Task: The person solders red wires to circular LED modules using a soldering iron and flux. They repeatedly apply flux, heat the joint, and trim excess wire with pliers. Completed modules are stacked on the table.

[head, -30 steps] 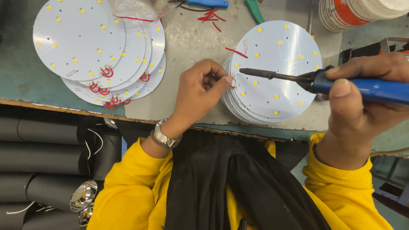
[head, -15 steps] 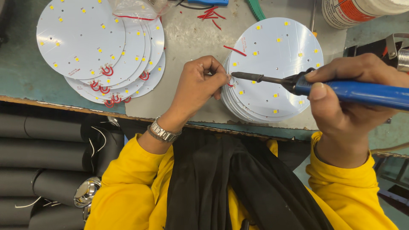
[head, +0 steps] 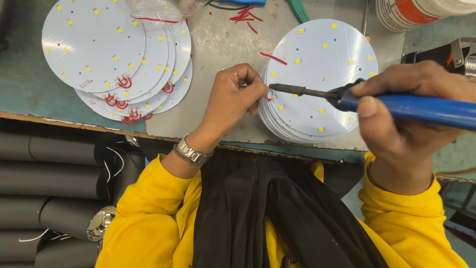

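My right hand (head: 406,104) grips a soldering iron with a blue handle (head: 426,110); its dark tip points left and meets the left edge of a stack of round white LED boards (head: 322,69). My left hand (head: 233,97) is pinched shut at that same edge, fingertips touching a small red wire beside the iron's tip. A metal watch sits on my left wrist. Both sleeves are yellow.
A second fanned stack of round LED boards with red wire loops (head: 114,54) lies at the table's left. Loose red wire bits (head: 245,17) lie at the back. A white roll (head: 421,12) stands at the far right. Black tubes (head: 49,183) lie under the table edge.
The soldering iron has moved left, its tip reaching the board stack's edge at my left fingertips. My left hand has stayed pinched at the same spot.
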{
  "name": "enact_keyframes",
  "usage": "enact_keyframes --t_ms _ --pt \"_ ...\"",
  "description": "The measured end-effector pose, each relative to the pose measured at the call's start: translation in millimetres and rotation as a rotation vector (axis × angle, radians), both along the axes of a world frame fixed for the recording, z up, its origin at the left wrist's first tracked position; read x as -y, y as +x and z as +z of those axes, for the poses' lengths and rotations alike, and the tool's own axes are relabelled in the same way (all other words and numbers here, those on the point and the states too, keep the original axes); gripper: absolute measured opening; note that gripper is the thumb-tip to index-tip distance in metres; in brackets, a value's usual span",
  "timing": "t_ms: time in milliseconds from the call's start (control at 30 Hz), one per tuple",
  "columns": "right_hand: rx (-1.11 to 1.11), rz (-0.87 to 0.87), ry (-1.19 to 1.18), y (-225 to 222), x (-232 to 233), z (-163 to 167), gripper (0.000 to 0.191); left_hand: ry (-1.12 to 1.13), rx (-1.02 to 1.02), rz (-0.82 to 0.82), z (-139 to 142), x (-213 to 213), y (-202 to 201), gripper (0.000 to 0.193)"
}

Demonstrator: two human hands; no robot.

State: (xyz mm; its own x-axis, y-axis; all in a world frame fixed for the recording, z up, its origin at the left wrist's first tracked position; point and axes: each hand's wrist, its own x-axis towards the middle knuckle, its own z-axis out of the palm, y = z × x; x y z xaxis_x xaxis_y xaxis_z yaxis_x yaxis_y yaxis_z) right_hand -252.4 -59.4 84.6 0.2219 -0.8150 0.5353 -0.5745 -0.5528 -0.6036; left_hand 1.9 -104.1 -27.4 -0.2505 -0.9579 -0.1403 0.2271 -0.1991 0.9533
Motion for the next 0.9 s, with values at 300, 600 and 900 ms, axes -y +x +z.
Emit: enact_keyframes --t_ms 300,600,900 --pt "0.112 0.008 -0.013 4 3 -10 0.033 -0.040 0.021 0.013 -9 6 7 0.011" --pt "0.515 -0.077 -0.111 -38 -12 -52 0.037 -0.057 0.085 -0.016 -3 6 12 0.014" --pt "0.852 -0.571 -0.223 -188 -47 -179 0.046 -0.829 0.545 0.066 37 39 25 0.019"
